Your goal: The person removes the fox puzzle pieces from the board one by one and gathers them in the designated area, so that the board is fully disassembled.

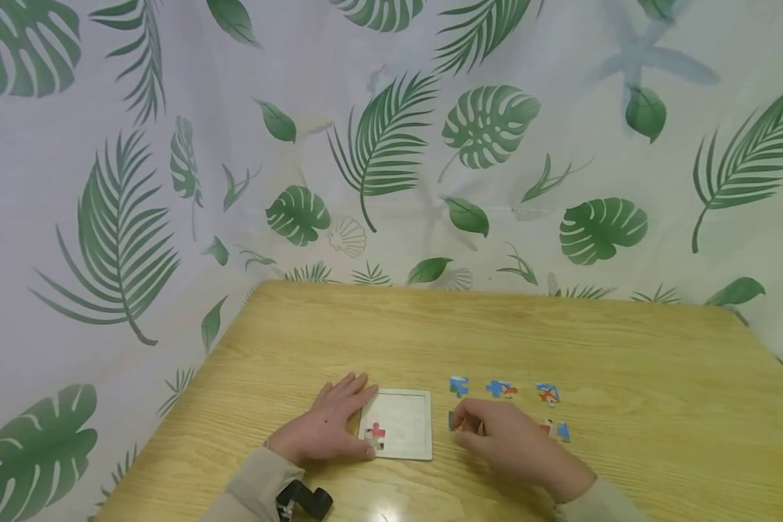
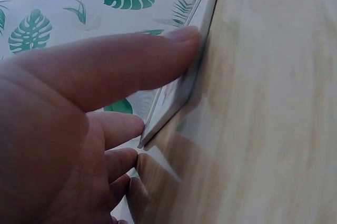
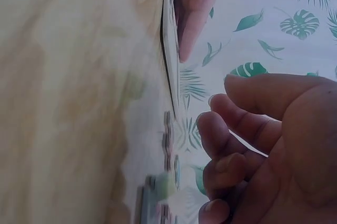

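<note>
A shallow white puzzle tray (image 1: 409, 424) lies on the table, with a red-and-tan jigsaw section (image 1: 375, 436) in its near left corner. Along the tray's left side, my left hand (image 1: 331, 423) spreads its fingers, the thumb resting on the near edge and the index finger at the far corner. To the right, my right hand (image 1: 512, 438) hovers low with loosely bent fingers. Nothing shows between its thumb and fingers (image 3: 210, 129) in the right wrist view. Close by its fingertips is a dark puzzle piece (image 1: 451, 420), partly hidden by the hand.
Beyond my right hand lie a blue-green piece (image 1: 459, 386), a blue-and-red piece (image 1: 501, 388) and a fox-patterned piece (image 1: 548, 394). More pieces (image 1: 563, 431) show behind the hand. A leaf-printed curtain (image 1: 391, 181) borders the wooden table (image 1: 365, 326). A black device (image 1: 305, 500) sits at my left wrist.
</note>
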Motion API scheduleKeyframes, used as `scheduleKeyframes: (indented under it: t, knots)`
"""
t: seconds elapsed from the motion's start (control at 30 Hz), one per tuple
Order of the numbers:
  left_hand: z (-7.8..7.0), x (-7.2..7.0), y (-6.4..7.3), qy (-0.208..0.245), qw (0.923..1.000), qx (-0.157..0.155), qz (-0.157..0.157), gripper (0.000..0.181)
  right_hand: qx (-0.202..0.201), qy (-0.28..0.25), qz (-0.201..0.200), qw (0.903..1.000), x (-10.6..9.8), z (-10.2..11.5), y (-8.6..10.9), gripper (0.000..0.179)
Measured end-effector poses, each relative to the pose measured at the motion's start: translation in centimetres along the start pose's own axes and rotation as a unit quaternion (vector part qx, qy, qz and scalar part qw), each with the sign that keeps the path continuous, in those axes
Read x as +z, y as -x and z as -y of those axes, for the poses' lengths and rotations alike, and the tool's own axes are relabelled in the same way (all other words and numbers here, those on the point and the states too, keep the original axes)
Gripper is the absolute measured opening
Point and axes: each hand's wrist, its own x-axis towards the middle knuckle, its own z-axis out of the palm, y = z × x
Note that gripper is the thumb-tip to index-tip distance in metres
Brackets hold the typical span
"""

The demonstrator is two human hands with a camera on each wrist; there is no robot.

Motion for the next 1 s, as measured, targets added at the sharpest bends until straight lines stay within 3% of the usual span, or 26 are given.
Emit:
scheduleKeyframes:
  t: [1.0]
  knots:
    - [-0.1,-0.1,0.2,0.002,1.0000,0.003,-0.005,0.095,-0.050,-0.006,0.046,0.9977,5.0,3.9,-5.9,0.020]
